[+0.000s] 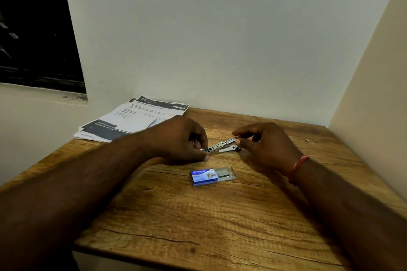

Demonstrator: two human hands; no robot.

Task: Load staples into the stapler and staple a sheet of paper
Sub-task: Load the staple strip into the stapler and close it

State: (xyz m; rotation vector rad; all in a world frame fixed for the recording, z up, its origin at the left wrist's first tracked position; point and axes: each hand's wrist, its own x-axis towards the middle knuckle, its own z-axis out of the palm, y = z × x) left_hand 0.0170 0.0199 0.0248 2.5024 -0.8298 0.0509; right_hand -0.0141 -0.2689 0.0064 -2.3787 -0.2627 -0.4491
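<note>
Dim, soft focus, wide-angle edge warp

hands: 2, left hand (pixel 176 138) + right hand (pixel 267 145) | stapler (pixel 222 146): 1, hinged open | staple box (pixel 206 177): 1, blue, tray slid out | printed paper sheets (pixel 134 119): one stack, at least 3 edges showing, exact count unclear | wrist band (pixel 298 167): 1, red | desk (pixel 198 215): 1, wooden

"kangaro" is printed in white on the blue staple box (pixel 205 176) mid-table. "34" heads the top sheet (pixel 141 116) at the table's far-left corner; remaining print is unreadable.
</note>
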